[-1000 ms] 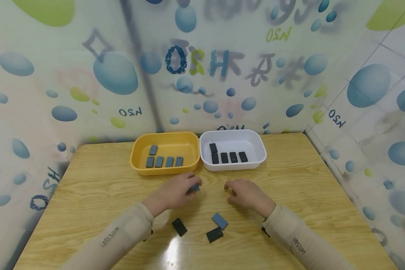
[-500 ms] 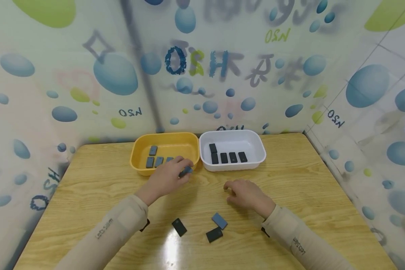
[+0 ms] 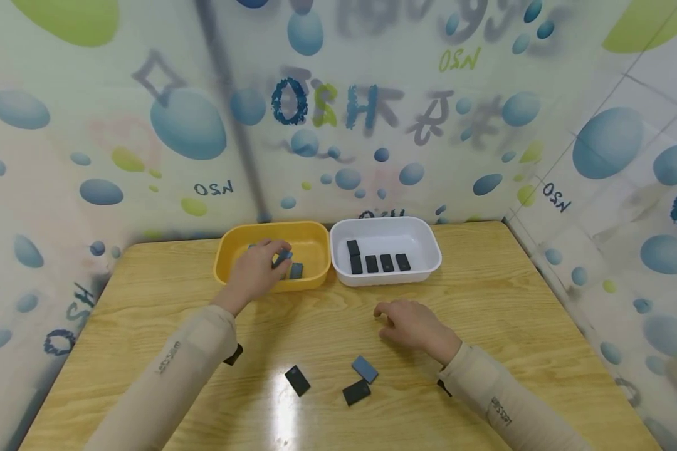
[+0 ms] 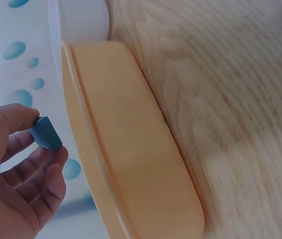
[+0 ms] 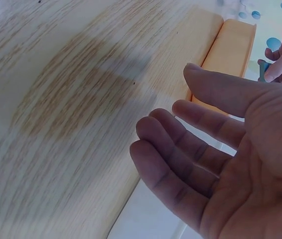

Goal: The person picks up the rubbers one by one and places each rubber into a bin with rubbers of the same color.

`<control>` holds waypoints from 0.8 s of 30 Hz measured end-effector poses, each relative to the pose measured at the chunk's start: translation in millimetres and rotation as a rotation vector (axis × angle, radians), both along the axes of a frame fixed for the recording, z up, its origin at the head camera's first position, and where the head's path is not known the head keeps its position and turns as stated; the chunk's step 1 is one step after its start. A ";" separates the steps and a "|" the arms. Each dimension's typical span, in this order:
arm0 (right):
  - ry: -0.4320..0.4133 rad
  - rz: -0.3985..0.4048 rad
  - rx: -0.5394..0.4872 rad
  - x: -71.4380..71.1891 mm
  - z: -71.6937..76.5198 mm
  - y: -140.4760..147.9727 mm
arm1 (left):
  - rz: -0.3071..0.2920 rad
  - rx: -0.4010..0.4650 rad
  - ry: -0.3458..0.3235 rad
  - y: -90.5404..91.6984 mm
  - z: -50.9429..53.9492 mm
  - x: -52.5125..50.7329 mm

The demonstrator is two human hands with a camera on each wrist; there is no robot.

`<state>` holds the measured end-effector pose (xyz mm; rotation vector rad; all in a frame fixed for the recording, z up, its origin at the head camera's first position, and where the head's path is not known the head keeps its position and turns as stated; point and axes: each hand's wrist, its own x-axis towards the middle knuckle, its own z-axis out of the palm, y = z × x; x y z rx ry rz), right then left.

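Observation:
My left hand [image 3: 255, 270] is over the yellow bin [image 3: 313, 241], pinching a small blue rectangular tile [image 4: 46, 134] between thumb and fingertips. In the left wrist view the tile is held apart from the bin's rim. A blue tile [image 3: 296, 270] lies inside the bin to the right of the hand, which covers most of the other tiles there. My right hand [image 3: 412, 327] holds nothing; its fingers are loosely bent just above the wooden table, in front of the white bin [image 3: 412, 238]. Several black tiles [image 3: 387, 263] lie in that white bin, mostly in a row.
On the table between the arms lie a loose blue tile [image 3: 365, 369] and two black tiles, one at the left [image 3: 297, 380] and one touching or close to the blue one [image 3: 356, 393]. Another black tile [image 3: 233, 355] shows beside the left sleeve. A patterned wall stands behind the bins.
My left hand has carried the blue tile from the table in front of the bins leftward and forward over the yellow bin. The right hand has stayed in place.

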<state>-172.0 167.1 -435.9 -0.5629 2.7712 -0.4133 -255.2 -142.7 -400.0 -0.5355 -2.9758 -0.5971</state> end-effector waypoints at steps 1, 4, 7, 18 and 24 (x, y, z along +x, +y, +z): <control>0.001 -0.001 0.000 -0.1 0.0 0.5 | 0.007 0.001 -0.007 -1.6 -0.1 -3.1; 0.003 -0.002 0.004 -0.5 -0.6 1.9 | 0.031 0.012 -0.046 -5.7 0.1 -11.4; 0.004 -0.002 0.007 -0.7 -1.1 3.1 | 0.051 0.024 -0.092 -11.0 -0.6 -19.8; -0.014 -0.024 0.019 -0.7 1.6 3.2 | 0.094 -0.087 -0.144 -24.7 0.4 -44.4; -0.019 -0.025 0.013 -0.1 2.3 3.7 | 0.146 -0.110 -0.192 -25.9 0.1 -54.5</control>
